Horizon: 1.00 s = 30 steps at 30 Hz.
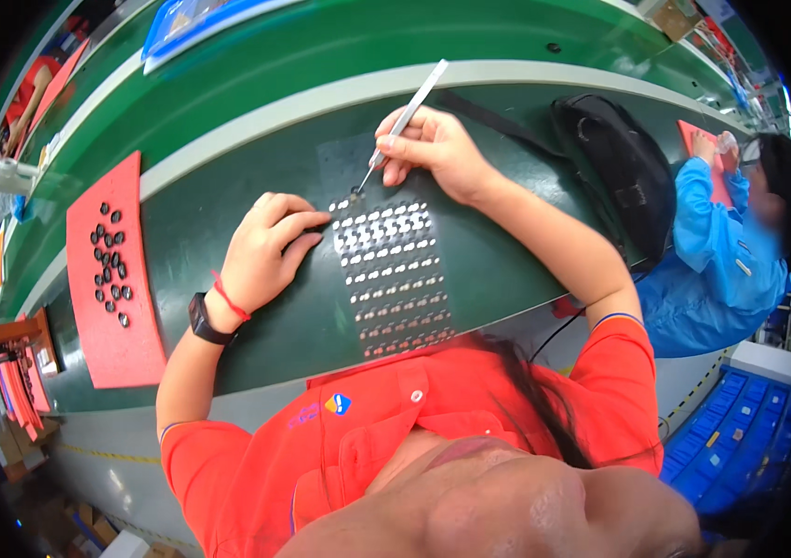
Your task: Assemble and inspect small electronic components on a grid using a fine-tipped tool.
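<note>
A clear sheet lies on the green table in front of me, bearing rows of small silver-white and dark parts. My right hand pinches a slim silver pen-like tool with a thin pointed end; whether it is a pick or tweezers I cannot make out. Its tip meets the sheet's top row, beside a small dark piece. Over at the sheet's upper left edge, my left hand rests on the table, index fingertip touching the edge and thumb apart from it. Nothing shows in that hand.
A pink mat with several small black round parts lies at left. A black bag with a strap sits at right. Beyond it, a person in blue works at another pink mat. A blue tray stands on the shelf behind.
</note>
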### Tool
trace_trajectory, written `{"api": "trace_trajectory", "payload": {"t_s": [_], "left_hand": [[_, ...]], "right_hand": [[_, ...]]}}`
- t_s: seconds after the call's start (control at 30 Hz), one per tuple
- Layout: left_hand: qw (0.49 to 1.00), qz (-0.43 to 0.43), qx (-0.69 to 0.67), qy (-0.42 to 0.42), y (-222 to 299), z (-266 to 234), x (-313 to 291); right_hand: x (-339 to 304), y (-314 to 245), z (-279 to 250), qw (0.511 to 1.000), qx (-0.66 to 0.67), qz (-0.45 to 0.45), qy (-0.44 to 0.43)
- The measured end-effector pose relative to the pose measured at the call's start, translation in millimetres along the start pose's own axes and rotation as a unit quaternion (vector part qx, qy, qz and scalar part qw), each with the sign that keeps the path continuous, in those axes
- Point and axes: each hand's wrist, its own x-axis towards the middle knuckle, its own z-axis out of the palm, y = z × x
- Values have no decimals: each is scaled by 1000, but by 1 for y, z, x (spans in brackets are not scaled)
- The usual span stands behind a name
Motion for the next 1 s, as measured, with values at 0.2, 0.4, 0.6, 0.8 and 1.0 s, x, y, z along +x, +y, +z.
{"api": "trace_trajectory", "payload": {"t_s": [0.2, 0.4, 0.6, 0.8, 1.0], "left_hand": [[998, 7, -26, 50, -7, 8, -6], [992, -90, 39, 82, -7, 14, -16], [991, -108, 14, 82, -9, 17, -21], [988, -138, -15, 73, -8, 17, -22], [986, -148, -7, 72, -4, 17, -18]], "right_hand": [[11, -6, 15, 999, -34, 9, -17], [19, 0, 34, 998, -57, -7, -25], [13, 15, 43, 996, -89, 1, -21], [10, 20, 49, 996, -84, -1, -18], [10, 19, 49, 994, -107, -2, -12]]}}
